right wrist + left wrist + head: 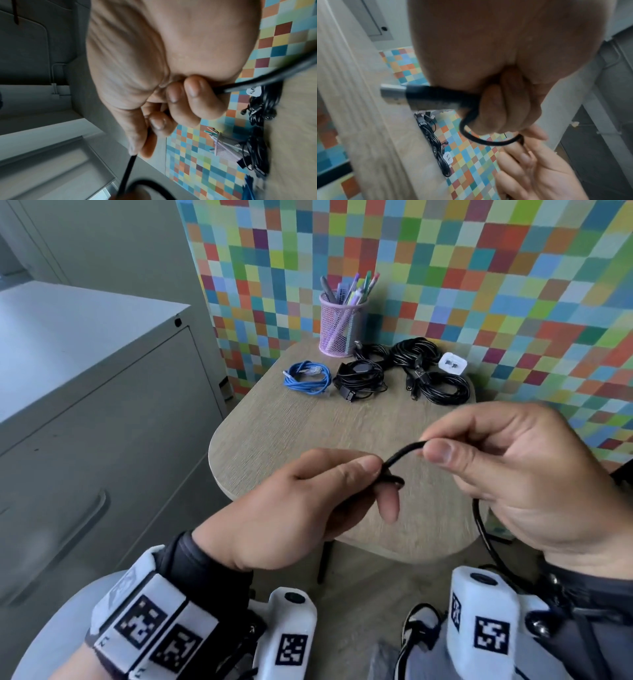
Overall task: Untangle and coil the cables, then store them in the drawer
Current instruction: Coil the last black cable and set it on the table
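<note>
While the 2 hands hover at lower centre of the head view, above the near edge of the table (pixel 274 422), we pinch 1 black cable (pixel 404 453) between them, its short span taut so a first loop can form. Our left hand (pixel 308 505) clasps the plug end, fingers curled; our right hand (pixel 513 474) nips the cord between thumb and forefinger, palm toward us. We see 4 more bundles, including a blue cable (pixel 308 376), at the table's far edge, and a grey cabinet (pixel 102 405) at left.

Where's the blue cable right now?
In the head view, the blue cable lies coiled on the table, far left of the row, left of a black cable bundle and below the pink pen cup.
</note>
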Motion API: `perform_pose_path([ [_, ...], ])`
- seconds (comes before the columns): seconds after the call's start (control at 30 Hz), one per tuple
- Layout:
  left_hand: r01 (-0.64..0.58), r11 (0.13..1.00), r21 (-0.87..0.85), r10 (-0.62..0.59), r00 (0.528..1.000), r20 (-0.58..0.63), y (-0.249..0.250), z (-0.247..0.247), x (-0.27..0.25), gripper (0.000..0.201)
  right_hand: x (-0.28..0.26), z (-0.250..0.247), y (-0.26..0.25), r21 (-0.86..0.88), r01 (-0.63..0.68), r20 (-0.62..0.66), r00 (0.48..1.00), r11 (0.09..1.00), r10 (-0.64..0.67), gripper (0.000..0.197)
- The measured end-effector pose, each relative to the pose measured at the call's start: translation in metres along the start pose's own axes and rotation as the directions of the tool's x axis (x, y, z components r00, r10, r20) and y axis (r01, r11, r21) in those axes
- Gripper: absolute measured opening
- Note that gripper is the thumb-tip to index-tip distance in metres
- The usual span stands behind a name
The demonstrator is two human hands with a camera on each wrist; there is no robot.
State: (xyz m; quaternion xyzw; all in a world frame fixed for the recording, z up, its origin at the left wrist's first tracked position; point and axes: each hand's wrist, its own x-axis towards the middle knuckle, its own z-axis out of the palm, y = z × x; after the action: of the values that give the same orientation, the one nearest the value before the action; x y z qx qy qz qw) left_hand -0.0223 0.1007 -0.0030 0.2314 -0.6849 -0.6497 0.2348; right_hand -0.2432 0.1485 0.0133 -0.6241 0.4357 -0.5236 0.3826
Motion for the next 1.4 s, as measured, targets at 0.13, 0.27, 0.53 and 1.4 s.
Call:
perform_pose_path([
  [0.13, -0.138, 0.946, -0.293, 0.11, 0.988, -0.11, -0.003, 0.003, 0.006, 0.03, 0.006, 0.018, 0.014, 0.072, -0.042, -0.126, 0.991, 0.997, 0.051, 0.022],
  [0.27, -0.252, 0.89, -0.38, 0.171, 0.957, -0.233, -0.002, 0.003, 0.009, 0.031, 0.009, 0.036, 0.026, 0.046, -0.172, -0.155, 0.972, 0.984, 0.178, 0.024],
  [0.53, -0.492, 0.8, -0.343, 0.314, 0.831, -0.46, -0.001, 0.012, 0.013, 0.035, 0.005, 0.07, 0.034, -0.525, -0.179, 0.042, 0.971, 0.832, 0.236, 0.034],
  [1.4, 0.026, 0.993, -0.116, -0.026, 1.0, 0.007, -0.005, -0.012, 0.003, 0.034, 0.005, 0.016, 0.01, -0.276, 0.022, -0.183, 0.98, 0.961, -0.075, 0.013],
])
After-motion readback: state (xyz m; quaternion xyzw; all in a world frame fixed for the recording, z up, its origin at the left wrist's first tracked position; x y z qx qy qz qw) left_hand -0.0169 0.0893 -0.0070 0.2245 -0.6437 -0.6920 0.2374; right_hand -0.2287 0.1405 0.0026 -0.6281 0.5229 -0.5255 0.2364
